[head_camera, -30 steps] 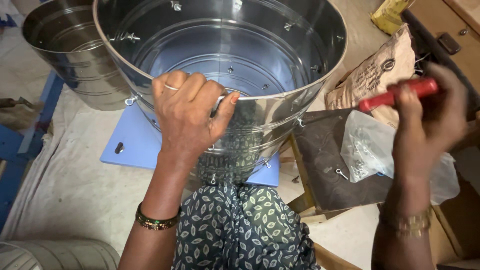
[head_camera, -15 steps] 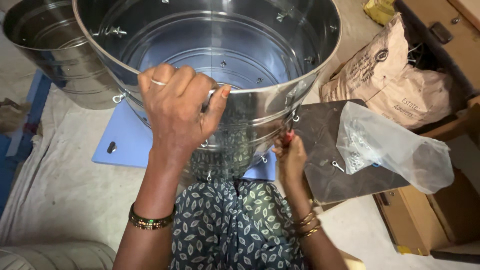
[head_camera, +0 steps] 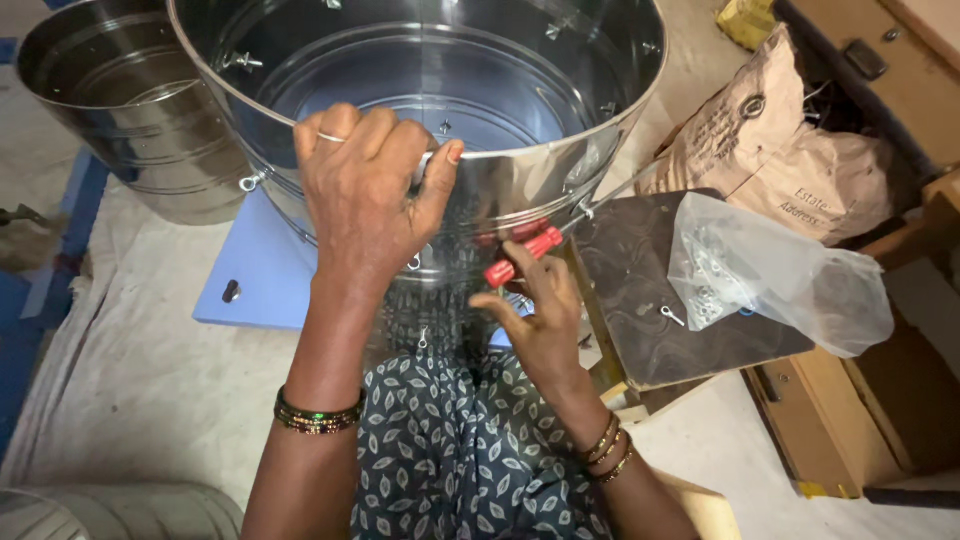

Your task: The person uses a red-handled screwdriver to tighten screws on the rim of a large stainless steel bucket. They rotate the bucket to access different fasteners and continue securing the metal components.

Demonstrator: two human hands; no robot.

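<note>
A large shiny steel drum [head_camera: 560,170] stands in front of me, with small bolts and wing nuts around its inner wall. My left hand [head_camera: 365,195] grips the drum's near rim, fingers over the edge and thumb pressed on the outside. Below the rim, my right hand [head_camera: 540,320] holds a red-handled screwdriver [head_camera: 522,257] against the drum's outer wall. The tool's tip is hidden between hand and drum.
A second steel drum [head_camera: 130,110] stands at the left. A light blue board [head_camera: 265,275] lies under the big drum on a pale cloth. On a dark board [head_camera: 650,300] at the right lies a clear plastic bag of small hardware [head_camera: 770,270]. Brown paper sacks [head_camera: 780,150] sit behind it.
My right hand came down from the upper right with the red screwdriver, passed under the drum's rim, and now holds it against the outer wall. The left hand stayed on the rim.
</note>
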